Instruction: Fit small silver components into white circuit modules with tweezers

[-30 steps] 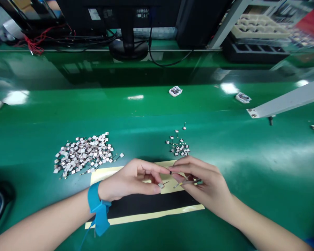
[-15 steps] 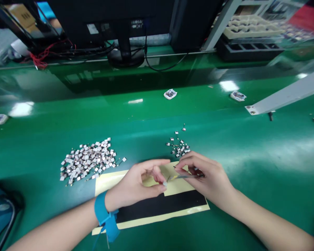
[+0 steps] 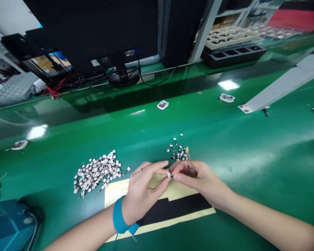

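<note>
Between the fingertips of my left hand (image 3: 146, 191) is a small white square part (image 3: 169, 174). My right hand (image 3: 196, 176) pinches at the same part from the right, and tweezers (image 3: 189, 162) with a yellowish tip stick up from its fingers. Both hands are over a yellow sheet (image 3: 115, 191) with a black strip (image 3: 183, 205). A large pile of small white parts (image 3: 98, 172) lies left of the sheet. Beyond my hands is a smaller group of parts (image 3: 180, 153). A blue band circles my left wrist.
White-cased devices (image 3: 162, 104) (image 3: 227, 98) (image 3: 20, 145) lie farther back on the green mat. A grey metal arm (image 3: 282, 82) slants in from the right. A blue machine (image 3: 12, 223) stands at lower left. The monitor stand (image 3: 122, 75) and trays (image 3: 232, 55) are at the back.
My hands have come together at the small white part. The tweezers, earlier pointing left toward my left fingertips, now point upward. The camera view has tilted and shifted.
</note>
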A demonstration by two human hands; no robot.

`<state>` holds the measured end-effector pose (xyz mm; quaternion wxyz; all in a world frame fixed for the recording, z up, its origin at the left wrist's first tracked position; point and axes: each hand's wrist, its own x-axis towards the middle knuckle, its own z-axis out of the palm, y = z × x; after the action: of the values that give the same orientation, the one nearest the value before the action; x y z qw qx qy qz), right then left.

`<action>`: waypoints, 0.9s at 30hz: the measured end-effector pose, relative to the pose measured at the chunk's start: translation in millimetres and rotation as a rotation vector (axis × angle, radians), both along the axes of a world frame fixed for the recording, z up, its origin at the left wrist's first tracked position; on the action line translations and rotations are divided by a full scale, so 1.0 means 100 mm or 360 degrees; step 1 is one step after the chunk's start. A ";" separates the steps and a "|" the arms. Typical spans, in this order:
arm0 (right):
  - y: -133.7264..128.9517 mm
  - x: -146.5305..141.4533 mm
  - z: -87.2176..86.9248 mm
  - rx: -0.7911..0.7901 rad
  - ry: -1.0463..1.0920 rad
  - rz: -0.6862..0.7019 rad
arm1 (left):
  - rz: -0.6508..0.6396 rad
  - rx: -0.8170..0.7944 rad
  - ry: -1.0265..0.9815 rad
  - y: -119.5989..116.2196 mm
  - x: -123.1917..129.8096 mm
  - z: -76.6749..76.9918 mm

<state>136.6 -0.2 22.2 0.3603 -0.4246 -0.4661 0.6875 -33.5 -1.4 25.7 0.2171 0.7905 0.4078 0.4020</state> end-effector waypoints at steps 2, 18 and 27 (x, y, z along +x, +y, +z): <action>0.00 0.01 0.00 0.0050 -0.0021 -0.0017 | -0.0023 0.0098 -0.0010 0.04 0.03 -0.03; -0.02 -0.02 -0.06 0.0177 -0.0332 0.0067 | -0.0043 0.0224 0.0010 0.04 0.05 -0.16; 0.00 -0.03 -0.11 0.0211 -0.0588 0.0076 | -0.0037 0.0185 0.0087 0.06 0.04 -0.20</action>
<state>133.5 -0.1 11.5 0.2795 -0.5077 -0.5784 0.5740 -29.8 4.2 5.8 0.1642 0.8172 0.3803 0.4007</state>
